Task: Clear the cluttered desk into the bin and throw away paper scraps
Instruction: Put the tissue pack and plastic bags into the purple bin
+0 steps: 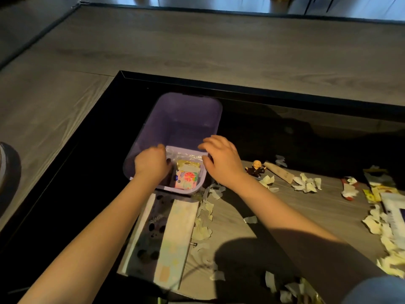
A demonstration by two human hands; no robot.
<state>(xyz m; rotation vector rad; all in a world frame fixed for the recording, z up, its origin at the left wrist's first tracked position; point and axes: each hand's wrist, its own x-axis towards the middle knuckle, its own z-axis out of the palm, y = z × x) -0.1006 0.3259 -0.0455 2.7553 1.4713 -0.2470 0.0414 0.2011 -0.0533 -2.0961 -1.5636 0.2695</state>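
A purple plastic bin (pixel 182 115) stands at the desk's far left corner. Inside it lie a pink flowered tissue pack (pixel 186 179), a yellow packet (pixel 188 164) and a clear plastic bag (pixel 184 154). My left hand (pixel 151 164) reaches into the bin's left side, fingers curled; whether it holds anything is hidden. My right hand (pixel 221 160) hovers over the bin's right rim with fingers spread, holding nothing. White paper scraps (pixel 306 184) are strewn over the desk (pixel 274 207) to the right.
A patterned booklet or box (pixel 166 240) lies just in front of the bin. A small monk figurine (pixel 256 168), a beige wedge (pixel 279 172), a red-and-white item (pixel 349 189) and packets (pixel 381 189) sit at the right. Wooden floor surrounds the desk's black frame.
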